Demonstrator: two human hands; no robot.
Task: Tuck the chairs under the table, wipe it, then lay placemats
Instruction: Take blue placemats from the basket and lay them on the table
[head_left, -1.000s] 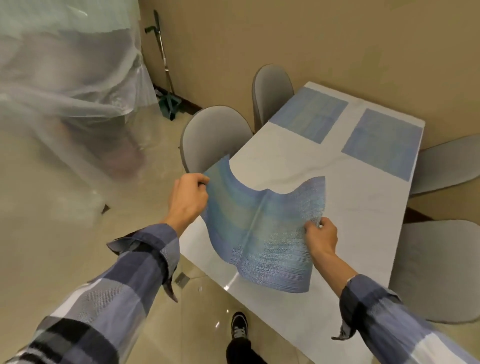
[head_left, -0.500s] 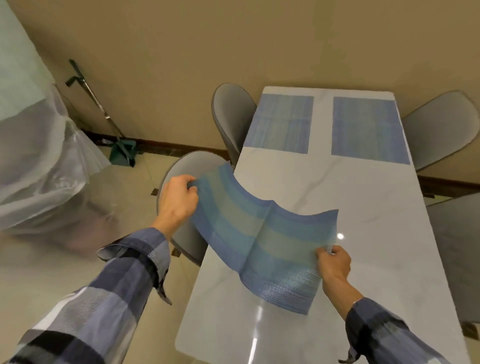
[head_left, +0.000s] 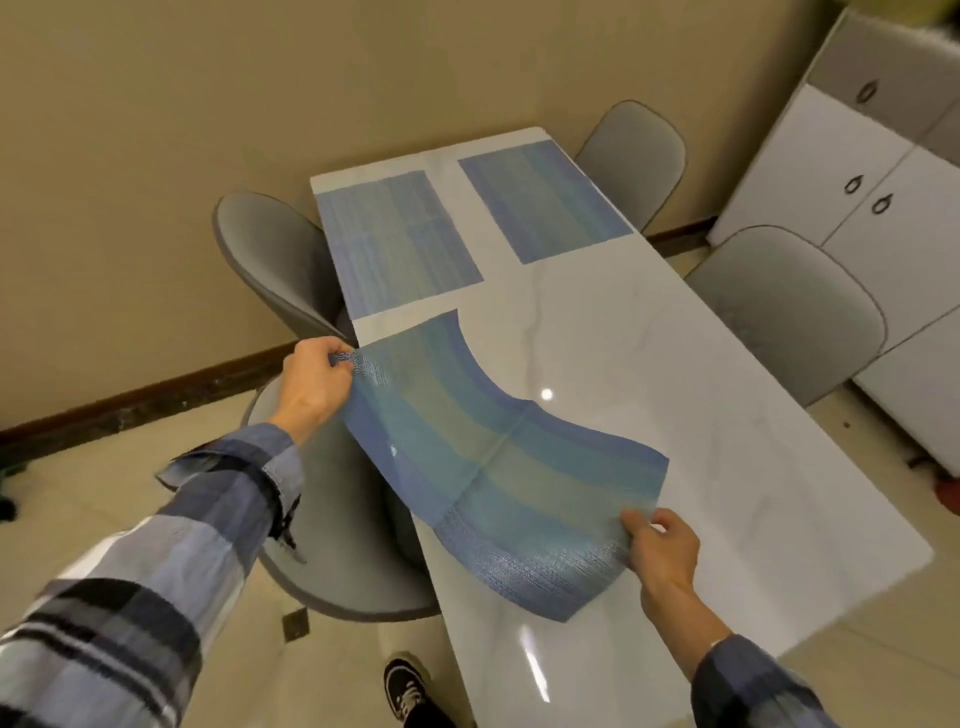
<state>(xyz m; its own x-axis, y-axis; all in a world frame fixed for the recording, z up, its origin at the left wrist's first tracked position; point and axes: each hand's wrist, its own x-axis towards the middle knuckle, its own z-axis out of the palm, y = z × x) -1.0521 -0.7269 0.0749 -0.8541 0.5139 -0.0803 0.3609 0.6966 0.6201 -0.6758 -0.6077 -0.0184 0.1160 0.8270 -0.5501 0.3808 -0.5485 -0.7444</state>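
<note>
The left hand (head_left: 311, 376) pinches one short edge of a blue mat (head_left: 498, 462), fingers closed on it. The right hand (head_left: 662, 553) grips the opposite short edge, also closed on it. The mat hangs curved btw the hands, over the table (head_left: 701, 415) at its left edge; I cannot tell if it touches the top. Two more mats (head_left: 400, 244) (head_left: 540, 200) lie flat at the far end. Four grey chairs: two left (head_left: 270, 260) (head_left: 343, 545), two right (head_left: 636, 153) (head_left: 784, 306), w/ seats under the table.
</note>
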